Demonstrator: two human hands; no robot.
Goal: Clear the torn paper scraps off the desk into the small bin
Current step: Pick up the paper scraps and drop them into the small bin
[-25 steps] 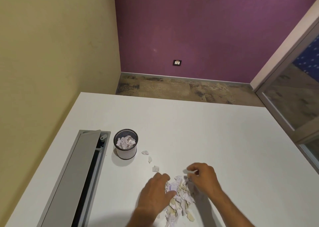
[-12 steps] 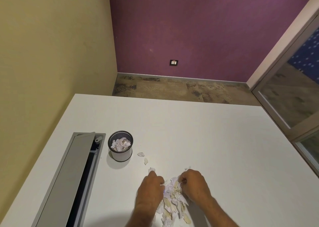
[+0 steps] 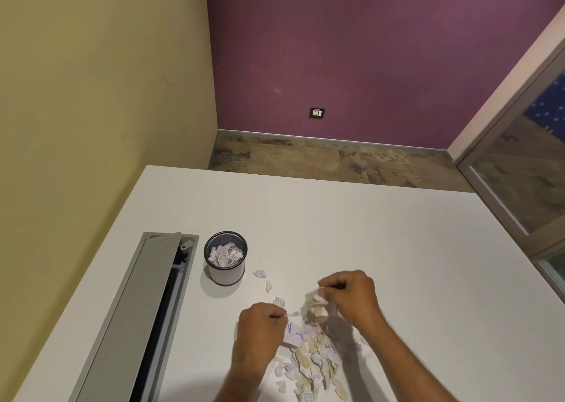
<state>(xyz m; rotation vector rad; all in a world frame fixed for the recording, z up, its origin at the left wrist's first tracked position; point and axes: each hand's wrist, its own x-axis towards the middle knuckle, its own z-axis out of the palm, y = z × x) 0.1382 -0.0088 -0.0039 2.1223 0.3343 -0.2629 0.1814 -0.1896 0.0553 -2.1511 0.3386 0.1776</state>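
Soft, even indoor light fills the room, moderately bright with no glare on the white table (image 3: 367,233). Shadows are faint and diffuse: the small bin (image 3: 225,257) casts a pale one toward 7 o'clock, and a greyer patch lies under the right hand (image 3: 351,294), falling toward 6 o'clock across the paper scraps (image 3: 312,358). Both hands show slight motion blur at the fingers (image 3: 330,285). Wide-angle distortion bends the wall lines and the door frame (image 3: 504,101) at 3 o'clock. Fine detail looks smeared by compression.
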